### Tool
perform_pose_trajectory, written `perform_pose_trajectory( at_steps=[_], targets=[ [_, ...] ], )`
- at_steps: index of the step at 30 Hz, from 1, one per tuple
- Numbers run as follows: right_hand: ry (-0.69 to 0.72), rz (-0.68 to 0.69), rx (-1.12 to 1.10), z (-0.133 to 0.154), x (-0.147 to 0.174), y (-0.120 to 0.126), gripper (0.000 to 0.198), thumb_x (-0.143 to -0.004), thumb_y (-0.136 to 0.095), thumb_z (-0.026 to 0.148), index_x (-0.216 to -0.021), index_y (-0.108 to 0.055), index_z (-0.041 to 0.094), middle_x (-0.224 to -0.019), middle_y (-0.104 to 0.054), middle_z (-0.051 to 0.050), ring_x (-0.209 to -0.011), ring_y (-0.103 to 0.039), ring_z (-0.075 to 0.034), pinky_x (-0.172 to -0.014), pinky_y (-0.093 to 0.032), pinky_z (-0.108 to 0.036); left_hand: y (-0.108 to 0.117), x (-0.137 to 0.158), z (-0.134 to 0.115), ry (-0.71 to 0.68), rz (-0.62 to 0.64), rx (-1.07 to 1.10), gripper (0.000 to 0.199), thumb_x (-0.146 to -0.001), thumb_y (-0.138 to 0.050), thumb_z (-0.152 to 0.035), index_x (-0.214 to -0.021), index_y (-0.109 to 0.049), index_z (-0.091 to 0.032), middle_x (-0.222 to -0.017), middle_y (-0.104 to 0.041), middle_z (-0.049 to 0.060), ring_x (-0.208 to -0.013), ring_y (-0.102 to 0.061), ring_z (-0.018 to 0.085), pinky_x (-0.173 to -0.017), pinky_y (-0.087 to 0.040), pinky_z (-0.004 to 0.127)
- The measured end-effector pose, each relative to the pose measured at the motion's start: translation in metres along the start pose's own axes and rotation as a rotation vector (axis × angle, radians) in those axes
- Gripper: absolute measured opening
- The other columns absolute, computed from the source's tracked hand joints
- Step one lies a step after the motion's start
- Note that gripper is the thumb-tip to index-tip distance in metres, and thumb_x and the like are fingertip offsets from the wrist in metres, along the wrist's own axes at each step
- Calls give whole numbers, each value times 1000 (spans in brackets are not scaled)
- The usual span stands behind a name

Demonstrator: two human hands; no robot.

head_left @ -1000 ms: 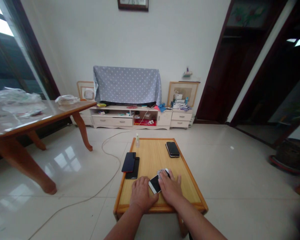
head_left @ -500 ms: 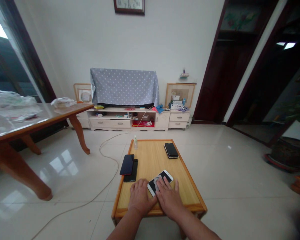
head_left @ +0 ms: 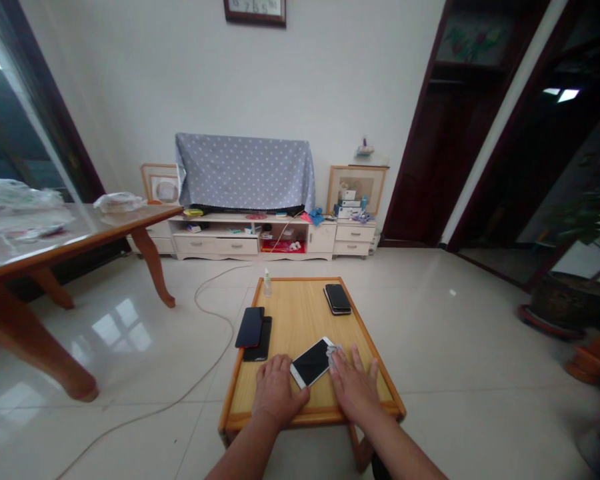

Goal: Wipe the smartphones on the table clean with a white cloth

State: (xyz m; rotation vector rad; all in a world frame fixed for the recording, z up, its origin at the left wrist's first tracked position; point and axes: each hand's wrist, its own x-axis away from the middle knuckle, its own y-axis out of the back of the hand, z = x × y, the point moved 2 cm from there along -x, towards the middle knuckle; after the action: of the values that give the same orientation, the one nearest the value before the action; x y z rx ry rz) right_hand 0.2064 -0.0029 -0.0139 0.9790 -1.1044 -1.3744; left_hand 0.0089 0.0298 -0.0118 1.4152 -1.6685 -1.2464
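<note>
A white smartphone (head_left: 312, 363) with a dark screen lies tilted on a small wooden table (head_left: 300, 307). My left hand (head_left: 276, 390) rests at its lower left end, thumb at the bottom corner and fingers bent on the tabletop, holding it in place. Under the fingertips of my right hand (head_left: 354, 383) is a small grey cloth (head_left: 332, 353), pressed at the phone's upper right end; the other fingers are spread over the wood. To the left, a dark blue phone (head_left: 251, 327) partly covers a black phone (head_left: 265, 343).
Two stacked dark phones (head_left: 337, 299) sit at the table's far right. A small clear spray bottle (head_left: 267, 283) stands at the far left corner. A cable (head_left: 200, 380) trails over the floor. Beyond are a larger table (head_left: 150, 217) and a white TV cabinet (head_left: 215, 247).
My right hand has slid right with the cloth, from the middle of the phone's screen to its right end, uncovering the screen. My left hand stays at the phone's left end.
</note>
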Motion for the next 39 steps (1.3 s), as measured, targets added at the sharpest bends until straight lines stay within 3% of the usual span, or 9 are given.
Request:
perform_pose_trajectory(
  at_steps=[6, 12, 19, 26, 35, 39],
  targets=[
    [153, 12, -26, 4, 7, -6, 54, -102, -19, 45, -151, -40, 36, -157, -39, 3, -153, -8, -28, -115, 10, -68, 1, 1, -2, 12, 24, -7, 57, -74, -61, -49, -124, -57, -22, -133, -57, 11, -129, -46, 32, -112, -24, 43],
    [13, -17, 14, -3, -4, -1, 55, -101, -21, 43, -151, -41, 31, -157, -40, 1, -153, -6, -33, -113, 9, -71, 0, 0, -1, 18, 6, -1, 59, -73, -62, -49, -125, -56, -22, -134, -56, 11, -130, -44, 30, -113, -22, 42],
    [17, -41, 11, -3, -23, -11, 54, -101, -21, 43, -148, -46, 30, -156, -42, 0, -153, -8, -32, -113, 10, -71, -2, 0, 2, 11, 12, -1, 59, -74, -62, -52, -125, -56, -23, -134, -56, 10, -129, -45, 30, -112, -23, 41],
    [65, -8, -15, 14, -59, -4, 53, -102, -22, 42, -148, -46, 30, -155, -44, -1, -152, -9, -32, -114, 6, -68, -5, -1, 5, -16, -3, 2, 59, -73, -62, -52, -124, -57, -23, -133, -57, 10, -130, -44, 30, -111, -24, 41],
    [31, -6, 53, -12, -9, -11, 57, -101, -21, 45, -152, -40, 30, -158, -37, 0, -153, -7, -31, -115, 7, -68, -9, -3, 9, -16, -25, 12, 60, -72, -63, -54, -123, -58, -22, -131, -57, 10, -127, -45, 31, -110, -25, 42],
    [34, -3, 51, -10, -7, -7, 56, -101, -23, 44, -151, -42, 28, -157, -39, -2, -153, -7, -32, -114, 7, -69, -9, -2, 8, -15, -31, 17, 61, -72, -64, -52, -124, -57, -22, -131, -57, 10, -127, -45, 30, -111, -24, 41]
  ],
)
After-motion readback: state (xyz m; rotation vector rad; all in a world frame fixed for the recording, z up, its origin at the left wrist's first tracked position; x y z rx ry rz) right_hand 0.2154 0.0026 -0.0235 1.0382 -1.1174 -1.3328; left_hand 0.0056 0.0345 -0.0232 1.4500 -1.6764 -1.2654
